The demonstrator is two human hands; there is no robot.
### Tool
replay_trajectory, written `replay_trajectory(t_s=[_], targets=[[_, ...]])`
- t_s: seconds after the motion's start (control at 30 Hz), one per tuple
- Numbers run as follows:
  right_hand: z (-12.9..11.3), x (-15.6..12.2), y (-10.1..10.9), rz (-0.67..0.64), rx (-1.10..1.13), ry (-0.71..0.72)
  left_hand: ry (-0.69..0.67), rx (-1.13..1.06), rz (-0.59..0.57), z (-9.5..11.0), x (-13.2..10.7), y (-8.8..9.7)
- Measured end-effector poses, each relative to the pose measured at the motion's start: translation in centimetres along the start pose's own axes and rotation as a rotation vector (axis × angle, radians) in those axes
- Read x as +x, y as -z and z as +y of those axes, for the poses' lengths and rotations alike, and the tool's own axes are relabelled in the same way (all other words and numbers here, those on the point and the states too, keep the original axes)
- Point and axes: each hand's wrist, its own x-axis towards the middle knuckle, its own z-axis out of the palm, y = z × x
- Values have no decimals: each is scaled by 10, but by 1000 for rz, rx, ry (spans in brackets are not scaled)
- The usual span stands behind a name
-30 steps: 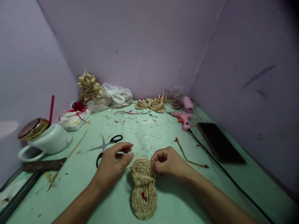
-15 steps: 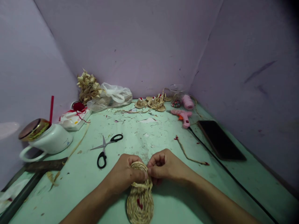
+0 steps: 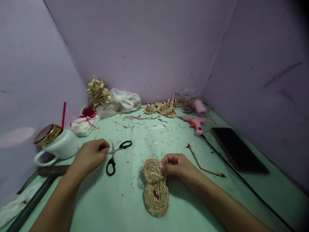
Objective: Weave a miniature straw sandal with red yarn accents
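A small woven straw sandal (image 3: 156,190) lies flat on the green tabletop (image 3: 135,206), with a red speck on its sole. My right hand (image 3: 178,166) is curled into a fist against the sandal's right edge, pinching it by the strap. My left hand (image 3: 90,156) rests further left with its fingers curled. Its fingertips are at the blade tips of black-handled scissors (image 3: 115,155), which lie slightly apart on the table. Whether the left hand grips anything is hidden.
At the left stand a white mug (image 3: 58,146) with a gold lid and a red straw. A pink glue gun (image 3: 196,122), its black cord and a dark phone (image 3: 238,149) are on the right. More straw pieces (image 3: 164,109), a plastic bag and twine are at the back wall.
My left hand has let go of the sandal and moved left to the scissors' blade tips. The sandal now lies flat on the table, held only by my right hand.
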Motion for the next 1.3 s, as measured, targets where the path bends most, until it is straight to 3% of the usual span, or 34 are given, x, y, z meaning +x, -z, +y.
replay_trajectory(t_s=[0.07,0.17,0.37,0.57,0.7,0.83,0.93,1.13,1.3], targets=[[3,1,1,2,7,-10,-6,162,-90,-8,3,1],[6,2,2,-9,15,1,21,314,-131,-3,1,-7],[5,1,2,-13,34,32,141,386,-44,18,-6,-28],[0,-1,0,-28,33,28,141,341,35,14,-3,-36],[-1,-2,0,-9,53,18,185,-10,172,11,2,-32],[1,0,0,-4,108,15,230,-857,261,17,1,-22],[2,1,1,-5,156,8,167,-1383,185,23,-3,-14],[1,0,1,10,166,2,73,-1648,-19,32,-12,-12],[2,0,1,7,160,0,45,-1619,-98,40,-20,-17]])
